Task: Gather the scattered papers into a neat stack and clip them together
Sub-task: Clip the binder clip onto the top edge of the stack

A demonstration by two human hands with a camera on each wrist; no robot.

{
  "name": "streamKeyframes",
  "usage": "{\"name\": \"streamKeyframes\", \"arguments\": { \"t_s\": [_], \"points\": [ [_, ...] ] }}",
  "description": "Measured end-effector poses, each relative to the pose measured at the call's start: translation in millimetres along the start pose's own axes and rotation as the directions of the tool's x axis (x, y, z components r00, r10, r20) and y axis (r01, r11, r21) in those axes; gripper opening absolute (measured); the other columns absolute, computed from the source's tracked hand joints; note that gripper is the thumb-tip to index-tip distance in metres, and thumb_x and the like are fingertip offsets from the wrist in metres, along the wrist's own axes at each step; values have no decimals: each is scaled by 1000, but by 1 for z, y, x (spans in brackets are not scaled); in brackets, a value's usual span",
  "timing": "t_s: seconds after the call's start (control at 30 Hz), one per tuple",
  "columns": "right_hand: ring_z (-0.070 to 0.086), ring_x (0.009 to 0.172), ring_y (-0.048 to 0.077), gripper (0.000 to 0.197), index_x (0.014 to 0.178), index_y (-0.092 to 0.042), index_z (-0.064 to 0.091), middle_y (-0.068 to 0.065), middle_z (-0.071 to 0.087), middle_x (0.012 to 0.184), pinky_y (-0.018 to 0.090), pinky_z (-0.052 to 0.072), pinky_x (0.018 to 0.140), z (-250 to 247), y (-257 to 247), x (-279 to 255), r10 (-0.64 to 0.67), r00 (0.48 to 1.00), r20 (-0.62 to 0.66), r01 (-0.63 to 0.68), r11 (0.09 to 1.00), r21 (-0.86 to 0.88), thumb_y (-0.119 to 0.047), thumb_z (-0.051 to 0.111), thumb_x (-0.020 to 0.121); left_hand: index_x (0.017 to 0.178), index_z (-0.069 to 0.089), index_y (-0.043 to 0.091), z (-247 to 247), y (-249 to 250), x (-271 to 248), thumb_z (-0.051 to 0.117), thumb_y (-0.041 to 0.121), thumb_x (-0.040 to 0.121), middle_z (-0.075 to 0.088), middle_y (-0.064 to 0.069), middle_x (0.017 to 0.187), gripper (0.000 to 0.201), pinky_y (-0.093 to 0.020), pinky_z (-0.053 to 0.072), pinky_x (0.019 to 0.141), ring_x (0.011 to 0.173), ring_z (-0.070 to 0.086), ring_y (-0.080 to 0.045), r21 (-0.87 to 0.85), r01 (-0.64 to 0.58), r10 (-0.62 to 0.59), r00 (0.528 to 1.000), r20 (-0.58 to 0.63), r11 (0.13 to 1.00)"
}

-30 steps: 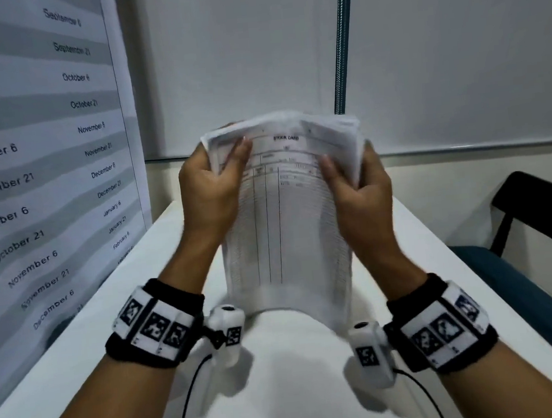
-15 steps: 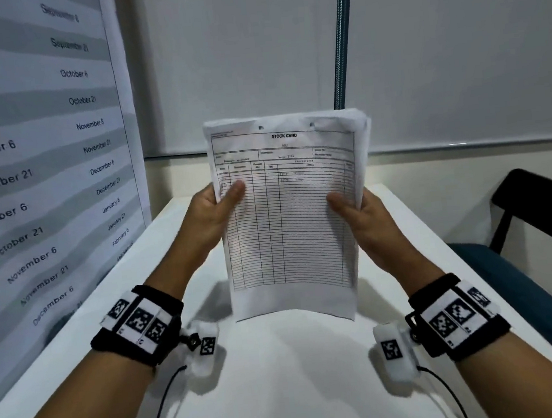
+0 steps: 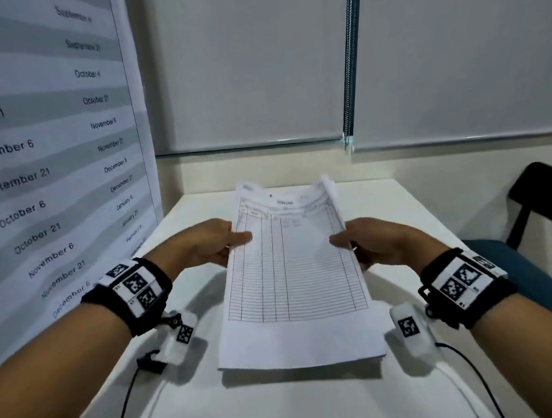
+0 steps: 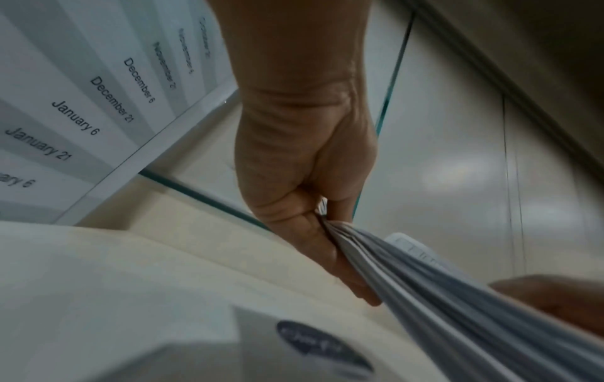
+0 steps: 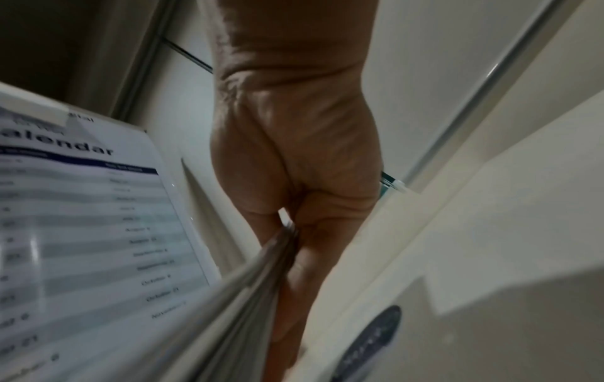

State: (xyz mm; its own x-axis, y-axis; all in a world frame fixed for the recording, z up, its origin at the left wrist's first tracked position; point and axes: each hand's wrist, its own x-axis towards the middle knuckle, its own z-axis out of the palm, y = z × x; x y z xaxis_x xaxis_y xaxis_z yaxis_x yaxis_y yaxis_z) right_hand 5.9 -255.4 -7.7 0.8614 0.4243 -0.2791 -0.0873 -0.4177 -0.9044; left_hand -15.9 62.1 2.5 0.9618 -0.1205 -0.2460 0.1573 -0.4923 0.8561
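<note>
A stack of white printed forms (image 3: 294, 274) hangs nearly flat a little above the white table (image 3: 287, 406), its far end curling upward. My left hand (image 3: 227, 240) pinches the stack's left edge, thumb on top. My right hand (image 3: 352, 242) pinches the right edge the same way. In the left wrist view the left hand's fingers (image 4: 326, 248) run under the paper stack (image 4: 441, 297). In the right wrist view the right hand's fingers (image 5: 307, 271) lie under the sheet edges (image 5: 248, 292). No clip shows in any view.
A large calendar poster (image 3: 44, 163) covers the wall on the left, close to the table edge. Closed roller blinds (image 3: 253, 59) hang behind the table. A black and teal chair (image 3: 544, 210) stands at the right. Cables (image 3: 125, 412) trail from both wrist cameras.
Both hands have lowered the stack from upright in front of the blinds to nearly flat just above the table. Their grip has shifted to the side edges.
</note>
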Motion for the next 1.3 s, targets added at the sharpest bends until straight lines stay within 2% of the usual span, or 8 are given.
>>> {"name": "streamKeyframes", "arguments": {
  "t_s": [0.13, 0.37, 0.57, 0.73, 0.93, 1.03, 1.17, 1.3],
  "points": [
    [66, 53, 18, 16, 101, 0, 60, 11, 67, 88, 27, 55, 49, 7, 10, 10, 134, 990, 40, -127, 982, -141, -13, 51, 103, 112, 65, 1, 14, -12, 9, 60, 24, 102, 76, -11, 97, 25, -32, 62, 64, 72, 73, -23, 42, 107, -110, 993, 52, 993],
    [69, 70, 32, 12, 97, 4, 61, 20, 69, 90, 34, 60, 59, 9, 13, 22, 228, 973, -44, -232, 939, -253, -3, 54, 92, 114, 59, -1, 28, -27, 29, 60, -10, 92, 72, -16, 86, 24, -36, 64, 67, 63, 71, -21, 134, 99, -100, 995, 1, 986],
    [73, 65, 31, 22, 109, 11, 61, 20, 74, 86, 36, 61, 58, 0, 21, 27, 243, 964, -103, -263, 926, -272, -6, 53, 96, 119, 57, 3, 13, -27, 22, 75, 14, 90, 73, -24, 103, 36, -34, 62, 58, 67, 71, -28, 245, 125, -117, 992, -48, 961],
    [74, 76, 38, 37, 109, -2, 44, 21, 71, 97, 42, 62, 65, -3, 16, 29, 174, 958, -229, -255, 882, -397, -35, 58, 100, 100, 68, 7, -23, -17, -29, 78, 42, 86, 74, -11, 102, 38, -31, 61, 60, 73, 72, -26, 727, 168, -231, 973, -13, 666],
    [72, 86, 39, 42, 116, -3, 58, 20, 65, 108, 44, 59, 77, 6, -11, 28, 50, 972, -232, -160, 860, -486, -42, 53, 101, 105, 68, 9, -18, -44, -68, 86, 65, 61, 79, -9, 94, 74, -38, 62, 74, 75, 76, -31, 907, 281, -647, 762, -12, 314],
    [72, 82, 34, 44, 112, -7, 62, 16, 69, 103, 44, 60, 76, 11, -17, 32, -47, 964, -263, -124, 793, -596, -47, 54, 99, 105, 67, 5, -16, -60, -68, 83, 34, 81, 74, -10, 83, 41, -34, 60, 70, 64, 70, -26, 882, 293, -673, 738, 36, 369],
    [58, 122, 32, 56, 128, -22, 58, 6, 63, 134, 46, 46, 103, 13, -22, 33, -169, 924, -342, -149, 665, -732, -64, 50, 93, 112, 63, 6, -20, -59, -65, 76, 12, 87, 72, -2, 68, 29, -24, 56, 54, 62, 69, -21, 841, 273, -632, 769, 101, 466],
    [59, 119, 28, 52, 124, -28, 60, 1, 65, 130, 42, 45, 102, 13, -33, 24, -230, 913, -336, -67, 729, -681, -67, 51, 91, 119, 59, 3, -17, -39, -55, 72, 9, 85, 76, -18, 100, 37, -26, 56, 63, 77, 72, -26, 852, 249, -588, 805, 82, 460]
  ]
}}
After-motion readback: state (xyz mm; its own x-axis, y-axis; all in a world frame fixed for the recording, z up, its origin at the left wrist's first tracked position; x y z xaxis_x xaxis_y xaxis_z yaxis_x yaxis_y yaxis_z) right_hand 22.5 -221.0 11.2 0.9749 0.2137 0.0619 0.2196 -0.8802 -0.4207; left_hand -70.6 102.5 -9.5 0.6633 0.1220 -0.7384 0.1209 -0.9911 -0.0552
